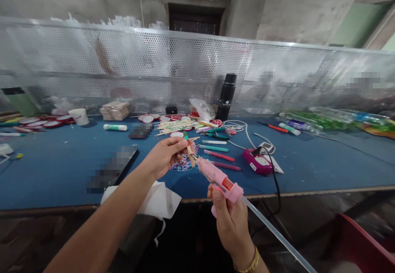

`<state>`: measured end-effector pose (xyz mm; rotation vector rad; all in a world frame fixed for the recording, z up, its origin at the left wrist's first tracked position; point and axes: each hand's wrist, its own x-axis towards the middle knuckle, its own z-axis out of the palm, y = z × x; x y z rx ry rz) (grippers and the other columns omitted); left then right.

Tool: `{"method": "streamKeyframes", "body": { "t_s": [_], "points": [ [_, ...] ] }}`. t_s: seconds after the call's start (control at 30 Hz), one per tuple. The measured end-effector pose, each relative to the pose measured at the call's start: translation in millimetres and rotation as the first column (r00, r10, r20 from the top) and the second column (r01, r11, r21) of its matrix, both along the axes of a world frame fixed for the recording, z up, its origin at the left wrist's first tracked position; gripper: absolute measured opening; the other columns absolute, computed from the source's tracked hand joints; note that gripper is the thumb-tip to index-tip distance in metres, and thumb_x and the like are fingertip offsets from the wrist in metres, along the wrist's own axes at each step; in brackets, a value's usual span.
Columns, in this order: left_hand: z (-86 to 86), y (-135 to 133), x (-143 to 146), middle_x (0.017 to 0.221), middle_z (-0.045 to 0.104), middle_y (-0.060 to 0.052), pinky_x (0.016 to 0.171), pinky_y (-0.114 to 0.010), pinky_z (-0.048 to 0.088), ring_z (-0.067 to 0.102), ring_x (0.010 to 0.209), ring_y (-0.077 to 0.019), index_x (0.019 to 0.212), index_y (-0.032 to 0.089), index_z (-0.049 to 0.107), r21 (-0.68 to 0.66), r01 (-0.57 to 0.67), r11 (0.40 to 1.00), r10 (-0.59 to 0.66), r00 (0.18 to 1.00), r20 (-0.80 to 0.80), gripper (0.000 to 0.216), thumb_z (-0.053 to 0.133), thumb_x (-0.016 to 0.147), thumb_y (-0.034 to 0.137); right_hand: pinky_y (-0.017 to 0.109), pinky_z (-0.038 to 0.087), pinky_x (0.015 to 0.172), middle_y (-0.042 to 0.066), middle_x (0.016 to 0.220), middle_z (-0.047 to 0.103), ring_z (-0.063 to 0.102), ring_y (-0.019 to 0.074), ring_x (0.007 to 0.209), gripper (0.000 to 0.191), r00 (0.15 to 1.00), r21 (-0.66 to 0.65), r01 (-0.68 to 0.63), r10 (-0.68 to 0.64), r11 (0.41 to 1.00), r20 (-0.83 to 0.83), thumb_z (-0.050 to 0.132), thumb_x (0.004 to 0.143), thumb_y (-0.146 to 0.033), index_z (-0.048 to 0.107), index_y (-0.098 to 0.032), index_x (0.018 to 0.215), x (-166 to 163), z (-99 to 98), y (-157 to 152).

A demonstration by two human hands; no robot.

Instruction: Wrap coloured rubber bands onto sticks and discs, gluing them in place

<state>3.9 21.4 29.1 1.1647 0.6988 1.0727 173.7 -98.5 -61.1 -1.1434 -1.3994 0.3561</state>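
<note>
My right hand (230, 217) is closed round the grip of a pink hot glue gun (216, 177), with a clear glue stick trailing out of its back toward the lower right. The gun's nozzle touches a thin wooden stick with a green tip (188, 142), which my left hand (165, 154) pinches between thumb and fingers above the blue table (61, 162). Both hands hover near the table's front edge.
A pile of wooden sticks (174, 126), coloured pens (219, 155), red-and-white round badges (40, 121), a black flask (226, 97), a magenta device with cables (258, 163), a white cup (79, 116) and white tissue (157, 201) lie about. A perforated metal screen (154, 67) backs the table.
</note>
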Motion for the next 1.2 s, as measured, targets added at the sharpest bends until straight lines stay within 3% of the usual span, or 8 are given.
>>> {"method": "streamKeyframes", "body": {
  "t_s": [0.6,0.8,0.9,1.03,1.2],
  "points": [
    [-0.8,1,0,0.071,0.068,-0.004,0.052,-0.013,0.047,0.056,0.057,-0.0043,0.078,0.014,0.076,-0.011,-0.037,0.999,0.037,0.998,0.057,0.022,0.086,0.066,0.030,0.033,0.051,0.064,0.006,0.071,0.068,0.064,0.0224,0.067,0.039,0.999,-0.029,0.005,-0.004,1.000,0.044,0.046,0.096,-0.049,0.072,-0.021,0.093,5,-2.9,-5],
    [-0.4,1,1,0.074,0.069,-0.004,0.054,-0.012,0.046,0.055,0.060,-0.0040,0.081,0.014,0.077,0.003,-0.028,1.000,0.028,1.000,0.010,0.023,0.084,0.068,0.032,0.037,0.053,0.076,0.011,0.097,0.073,0.067,0.0259,0.092,0.040,0.994,-0.007,0.070,-0.069,0.998,0.081,0.043,0.097,-0.048,0.071,-0.020,0.100,6,-3.4,-5],
    [-0.3,1,1,0.077,0.069,-0.004,0.055,-0.012,0.045,0.056,0.062,-0.0044,0.082,0.014,0.077,0.013,-0.017,1.000,0.017,1.000,-0.022,0.024,0.084,0.069,0.033,0.038,0.053,0.079,0.011,0.100,0.072,0.067,0.0246,0.094,0.040,0.994,0.025,0.051,-0.054,0.998,0.095,0.041,0.098,-0.047,0.071,-0.020,0.102,5,2.2,-4],
    [-0.6,0,1,0.075,0.068,-0.003,0.055,-0.013,0.044,0.054,0.061,-0.0041,0.081,0.014,0.076,0.031,-0.001,1.000,0.003,0.999,-0.045,0.025,0.083,0.069,0.035,0.034,0.055,0.073,0.010,0.097,0.072,0.067,0.0225,0.086,0.040,0.995,0.050,0.035,-0.040,0.998,0.092,0.042,0.098,-0.047,0.070,-0.020,0.108,3,7.1,-1],
    [-0.6,-1,1,0.074,0.066,-0.003,0.055,-0.014,0.044,0.053,0.062,-0.0047,0.080,0.014,0.076,0.044,0.007,0.999,-0.005,0.999,-0.044,0.024,0.083,0.069,0.035,0.032,0.054,0.064,0.010,0.091,0.072,0.066,0.0210,0.077,0.043,0.993,0.049,0.068,-0.072,0.996,0.096,0.043,0.097,-0.051,0.071,-0.019,0.101,1,5.4,2]
  ]
}}
